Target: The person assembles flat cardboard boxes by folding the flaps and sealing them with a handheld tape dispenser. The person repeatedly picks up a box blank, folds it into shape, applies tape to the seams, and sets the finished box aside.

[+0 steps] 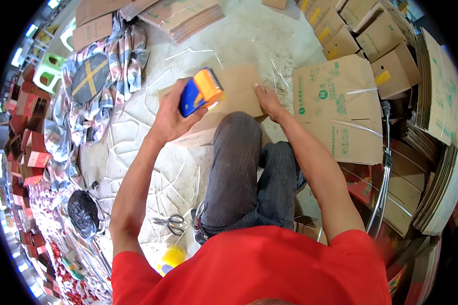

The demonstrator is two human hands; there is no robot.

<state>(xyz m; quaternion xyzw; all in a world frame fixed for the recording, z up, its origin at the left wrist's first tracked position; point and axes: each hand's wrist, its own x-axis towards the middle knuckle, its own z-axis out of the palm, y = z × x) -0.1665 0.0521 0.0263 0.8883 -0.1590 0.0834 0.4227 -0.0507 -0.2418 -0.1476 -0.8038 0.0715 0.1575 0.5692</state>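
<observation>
A blue and orange packing tape dispenser [198,92] sits in my left hand [172,114], whose fingers are wrapped round its blue side. It is over the left part of a plain brown cardboard box [239,96] in front of my knees. At the box's right edge, my right hand [270,103] grips the cardboard, its thumb on top and the other fingers partly hidden. My raised knee covers part of the box's near side.
Flattened, strapped cartons [336,107] lie to the right, beside metal poles [384,173]. Folded boxes [341,43] stand at the far right. Scissors [172,223], a yellow tape roll [173,256] and loose white straps [132,147] lie on the floor. A round stool top [90,77] is at the left.
</observation>
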